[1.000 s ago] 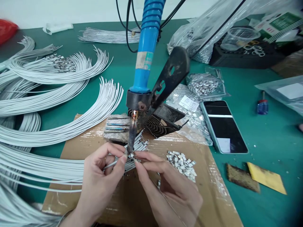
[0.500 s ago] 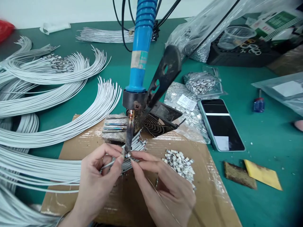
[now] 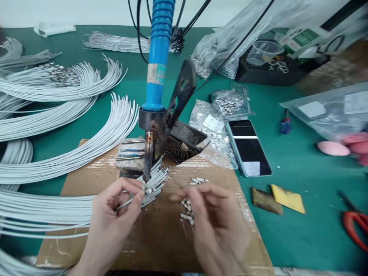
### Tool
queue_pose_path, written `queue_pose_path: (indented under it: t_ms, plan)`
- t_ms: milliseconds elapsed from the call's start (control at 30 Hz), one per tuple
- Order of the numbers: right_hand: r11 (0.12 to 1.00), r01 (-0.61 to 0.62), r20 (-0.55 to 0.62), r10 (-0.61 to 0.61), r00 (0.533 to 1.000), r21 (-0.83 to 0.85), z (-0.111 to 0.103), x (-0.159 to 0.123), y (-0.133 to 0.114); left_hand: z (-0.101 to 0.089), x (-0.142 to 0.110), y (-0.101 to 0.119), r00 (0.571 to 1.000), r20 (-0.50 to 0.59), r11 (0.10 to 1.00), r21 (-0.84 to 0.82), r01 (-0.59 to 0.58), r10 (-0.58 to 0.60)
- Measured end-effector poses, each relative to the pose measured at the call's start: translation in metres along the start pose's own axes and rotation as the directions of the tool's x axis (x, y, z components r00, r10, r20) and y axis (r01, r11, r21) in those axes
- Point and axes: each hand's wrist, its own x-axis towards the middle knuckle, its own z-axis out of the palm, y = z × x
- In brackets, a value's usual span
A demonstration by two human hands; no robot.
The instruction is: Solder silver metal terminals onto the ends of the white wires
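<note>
My left hand [image 3: 116,209] is closed in a pinch on a white wire [image 3: 123,204], whose end sits right under the tip of the upright blue-handled soldering iron [image 3: 157,76]. A fan of other white wires with metal ends [image 3: 156,176] lies just behind my fingers. My right hand [image 3: 215,218] hovers over the pile of small metal terminals [image 3: 187,212] and hides part of it. Motion smears its fingers, so whether anything is in them does not show clearly.
A black bracket [image 3: 181,92] holds the iron above a cardboard sheet [image 3: 155,245]. White wire bundles [image 3: 66,153] fill the left side. To the right lie a phone [image 3: 250,149], bagged parts [image 3: 228,101], yellow and brown sponge pieces [image 3: 288,199], a small screwdriver [image 3: 286,124] and red-handled scissors [image 3: 355,226].
My right hand has moved right, away from the iron's tip, to the terminal pile; the thin wire seen along it earlier is no longer plain. My left hand keeps its pinch. The view has shifted rightward.
</note>
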Motion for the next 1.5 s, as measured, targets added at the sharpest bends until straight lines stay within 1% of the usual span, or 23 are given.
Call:
queue_pose_path:
  t_ms: [67, 100, 133, 200, 267, 300, 367, 467, 533, 567, 633, 700, 767, 867, 967, 1067, 1167, 1233, 1300, 1333, 1367, 1400, 1500]
  plan:
    - [0.991, -0.120, -0.122, 0.127, 0.984, 0.064, -0.035, 0.014, 0.010, 0.002, -0.008, 0.000, 0.999, -0.029, 0.999, 0.005, 0.046, -0.046]
    - [0.978, -0.162, -0.146, 0.181, 0.973, 0.134, -0.056, 0.022, 0.016, 0.003, -0.013, 0.000, 0.996, -0.045, 0.997, 0.008, 0.074, -0.073]
    - [0.971, -0.189, -0.171, 0.213, 0.962, 0.145, -0.078, 0.030, 0.023, 0.004, -0.018, 0.000, 0.993, -0.056, 0.995, 0.010, 0.103, -0.103]
    - [0.974, -0.209, -0.262, 0.224, 0.939, 0.082, -0.122, 0.042, 0.036, 0.004, -0.028, -0.001, 0.988, -0.030, 0.989, 0.010, 0.149, -0.148]
    - [0.968, -0.245, -0.370, 0.212, 0.904, -0.044, -0.158, 0.051, 0.047, 0.003, -0.035, -0.003, 0.985, 0.013, 0.985, 0.007, 0.171, -0.172]
    - [0.955, -0.270, -0.435, 0.192, 0.880, -0.124, -0.171, 0.054, 0.052, 0.002, -0.038, -0.004, 0.984, 0.029, 0.984, 0.007, 0.176, -0.176]
    - [0.891, -0.347, -0.539, 0.147, 0.830, -0.292, -0.187, 0.059, 0.057, 0.001, -0.042, -0.006, 0.985, 0.044, 0.986, 0.012, 0.165, -0.166]
    - [0.746, -0.466, -0.597, 0.115, 0.794, -0.476, -0.194, 0.070, 0.058, -0.001, -0.045, -0.006, 0.990, 0.042, 0.991, -0.004, 0.131, -0.131]
    - [0.697, -0.504, -0.593, 0.139, 0.793, -0.510, -0.192, 0.077, 0.059, -0.001, -0.047, -0.005, 0.991, 0.039, 0.990, -0.052, 0.131, -0.129]
    - [0.696, -0.511, -0.593, 0.150, 0.791, -0.504, -0.190, 0.079, 0.060, -0.002, -0.049, -0.004, 0.991, 0.036, 0.988, -0.078, 0.135, -0.132]
    - [0.736, -0.508, -0.605, 0.170, 0.778, -0.447, -0.187, 0.081, 0.062, -0.003, -0.051, -0.002, 0.991, 0.028, 0.986, -0.104, 0.131, -0.129]
    - [0.808, -0.478, -0.631, 0.177, 0.755, -0.345, -0.185, 0.079, 0.064, -0.005, -0.052, -0.002, 0.993, 0.024, 0.988, -0.102, 0.114, -0.112]
    - [0.879, -0.419, -0.646, 0.185, 0.740, -0.229, -0.182, 0.074, 0.064, -0.008, -0.053, -0.002, 0.994, 0.032, 0.989, -0.105, 0.107, -0.104]
    - [0.953, -0.294, -0.653, 0.175, 0.737, -0.077, -0.168, 0.064, 0.058, -0.012, -0.054, -0.006, 0.992, 0.057, 0.987, -0.116, 0.114, -0.108]
    - [0.985, -0.171, -0.617, 0.152, 0.772, 0.030, -0.142, 0.051, 0.048, -0.015, -0.053, -0.010, 0.992, 0.080, 0.988, -0.113, 0.101, -0.092]
    - [0.988, -0.113, -0.511, 0.151, 0.846, 0.105, -0.108, 0.036, 0.038, -0.016, -0.054, -0.011, 0.993, 0.086, 0.990, -0.105, 0.091, -0.082]
    - [0.983, -0.106, -0.352, 0.152, 0.924, 0.148, -0.075, 0.021, 0.032, -0.017, -0.058, -0.007, 0.987, 0.116, 0.990, -0.070, 0.121, -0.112]
    - [0.978, -0.128, -0.222, 0.163, 0.961, 0.164, -0.056, 0.014, 0.031, -0.018, -0.063, -0.006, 0.966, 0.238, 0.995, 0.016, 0.096, -0.097]
    - [0.973, -0.144, -0.106, 0.165, 0.981, 0.179, -0.039, 0.009, 0.030, -0.020, -0.068, -0.008, 0.903, 0.430, 0.993, 0.116, -0.038, -0.016]
    - [0.971, -0.148, -0.055, 0.161, 0.985, 0.187, -0.032, 0.008, 0.030, -0.021, -0.070, -0.011, 0.866, 0.500, 0.983, 0.142, -0.121, 0.034]
    - [0.969, -0.151, -0.007, 0.156, 0.988, 0.196, -0.024, 0.007, 0.029, -0.022, -0.072, -0.013, 0.844, 0.530, 0.971, 0.148, -0.189, 0.084]
    - [0.967, -0.153, 0.035, 0.149, 0.988, 0.206, -0.017, 0.007, 0.028, -0.024, -0.072, -0.016, 0.846, 0.519, 0.962, 0.145, -0.231, 0.125]
    - [0.960, -0.148, 0.130, 0.119, 0.984, 0.239, 0.005, 0.008, 0.020, -0.029, -0.066, -0.021, 0.914, 0.378, 0.965, 0.145, -0.218, 0.149]
